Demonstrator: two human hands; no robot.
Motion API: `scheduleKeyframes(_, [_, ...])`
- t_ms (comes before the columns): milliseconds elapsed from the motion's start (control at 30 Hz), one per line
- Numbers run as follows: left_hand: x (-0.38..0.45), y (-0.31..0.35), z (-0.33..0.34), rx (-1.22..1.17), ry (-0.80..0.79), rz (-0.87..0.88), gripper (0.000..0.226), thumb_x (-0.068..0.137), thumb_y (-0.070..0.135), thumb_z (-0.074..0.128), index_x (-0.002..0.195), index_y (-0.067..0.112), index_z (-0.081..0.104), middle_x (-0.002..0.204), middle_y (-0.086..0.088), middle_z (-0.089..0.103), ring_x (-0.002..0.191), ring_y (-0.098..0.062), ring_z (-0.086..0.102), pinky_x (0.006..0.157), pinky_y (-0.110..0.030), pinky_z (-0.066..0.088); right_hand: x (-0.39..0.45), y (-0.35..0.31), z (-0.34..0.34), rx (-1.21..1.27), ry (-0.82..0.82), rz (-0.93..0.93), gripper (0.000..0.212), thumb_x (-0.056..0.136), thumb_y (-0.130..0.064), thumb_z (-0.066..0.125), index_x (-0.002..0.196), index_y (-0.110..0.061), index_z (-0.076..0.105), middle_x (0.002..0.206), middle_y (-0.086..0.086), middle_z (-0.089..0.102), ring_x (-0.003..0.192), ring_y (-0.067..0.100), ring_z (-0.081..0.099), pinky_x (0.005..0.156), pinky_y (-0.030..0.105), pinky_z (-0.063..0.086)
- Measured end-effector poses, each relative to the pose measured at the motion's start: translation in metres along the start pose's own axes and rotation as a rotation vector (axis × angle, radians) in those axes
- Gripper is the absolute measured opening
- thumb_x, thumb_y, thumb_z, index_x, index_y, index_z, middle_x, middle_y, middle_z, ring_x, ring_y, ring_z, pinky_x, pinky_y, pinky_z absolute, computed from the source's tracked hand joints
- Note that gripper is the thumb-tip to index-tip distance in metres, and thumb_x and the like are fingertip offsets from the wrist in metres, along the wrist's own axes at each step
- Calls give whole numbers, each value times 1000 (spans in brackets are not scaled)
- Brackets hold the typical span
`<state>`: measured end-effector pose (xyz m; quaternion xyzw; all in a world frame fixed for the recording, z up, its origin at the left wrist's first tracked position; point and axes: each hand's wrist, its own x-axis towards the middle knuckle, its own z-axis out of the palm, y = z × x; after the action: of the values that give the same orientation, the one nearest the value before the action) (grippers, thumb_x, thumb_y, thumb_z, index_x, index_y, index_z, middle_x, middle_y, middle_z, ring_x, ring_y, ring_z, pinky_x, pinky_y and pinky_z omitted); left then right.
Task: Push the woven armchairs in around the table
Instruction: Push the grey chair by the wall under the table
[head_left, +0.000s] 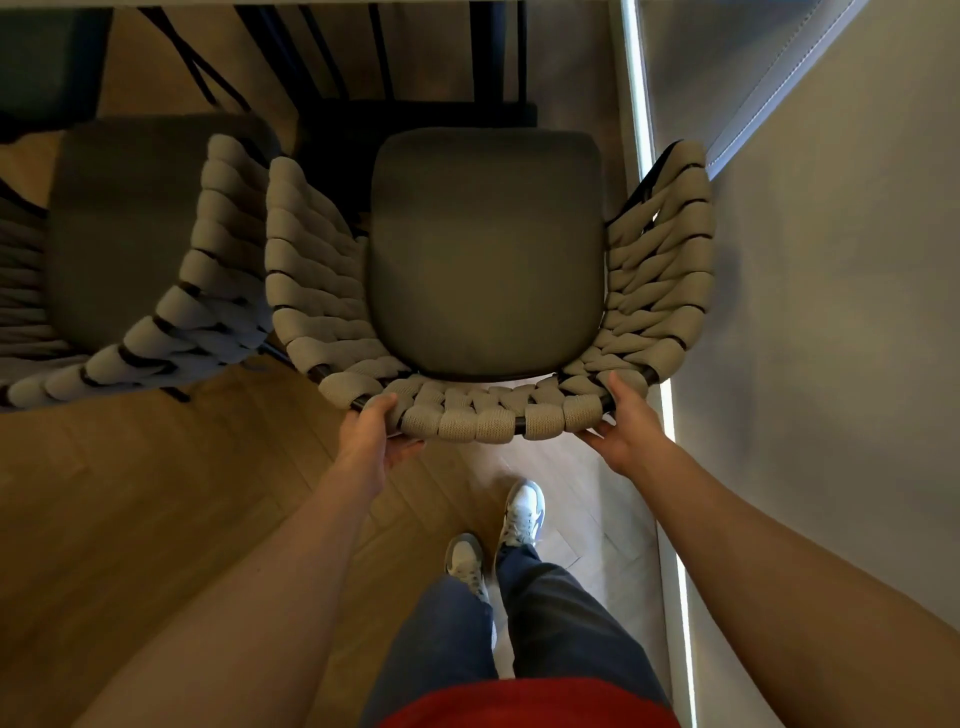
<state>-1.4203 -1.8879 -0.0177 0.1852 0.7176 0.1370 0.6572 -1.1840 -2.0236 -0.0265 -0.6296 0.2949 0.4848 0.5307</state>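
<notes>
On a herringbone wood floor (156, 493) beside a grey wall, the woven armchair (488, 270) stands directly ahead of the person, left hand (371, 434) and right hand (623, 431) each grasping a rear corner of its backrest, evidently to drive it squarely under the table (395, 52) beyond.

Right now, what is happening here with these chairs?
A person stands behind a woven armchair and grips the top of its backrest with the left hand and the right hand. The chair faces the table, its seat not yet under it. A second armchair stands beside it on the left.
</notes>
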Motion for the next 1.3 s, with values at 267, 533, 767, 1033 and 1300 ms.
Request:
scheduleKeyframes(267, [16, 35, 19, 0, -29, -5, 43, 97, 25, 59, 136, 12, 46, 109, -14, 64, 102, -34, 66, 81, -48, 56, 10, -33, 27, -23, -46, 7, 64, 97, -35, 56, 151, -18, 28, 146, 14, 46, 126, 35, 53, 97, 52, 49])
scheduleKeyframes(533, [28, 45, 8, 147, -104, -24, 53, 94, 48, 58, 137, 19, 50, 111, -4, 65, 104, -30, 64, 83, -47, 53, 14, -36, 36, 25, 29, -17, 62, 94, -37, 61, 146, -18, 35, 127, 8, 52, 108, 30, 55, 88, 50, 50])
scheduleKeyframes(767, [61, 120, -14, 196, 128, 127, 74, 90, 41, 68, 150, 22, 29, 141, -14, 50, 112, -37, 59, 82, -54, 55, 23, -50, 44, 11, 93, -66, 62, 88, -36, 69, 141, -21, 41, 124, 3, 54, 111, 29, 55, 96, 54, 49])
scheduleKeyframes(1033, [74, 133, -3, 416, 155, 148, 62, 98, 16, 58, 151, 15, 26, 144, -20, 44, 118, -44, 53, 72, -50, 50, 32, -52, 41, -61, 177, -116, 36, 88, -7, 64, 122, -7, 55, 103, 12, 64, 93, 30, 63, 71, 41, 53])
scheduleKeyframes(1300, [58, 113, 14, 400, 132, 132, 54, 96, 11, 60, 144, 12, 35, 135, -19, 51, 110, -40, 56, 68, -49, 52, 37, -65, 10, -45, 206, -93, 56, 85, -4, 67, 136, -12, 44, 124, 15, 60, 97, 32, 62, 64, 43, 52])
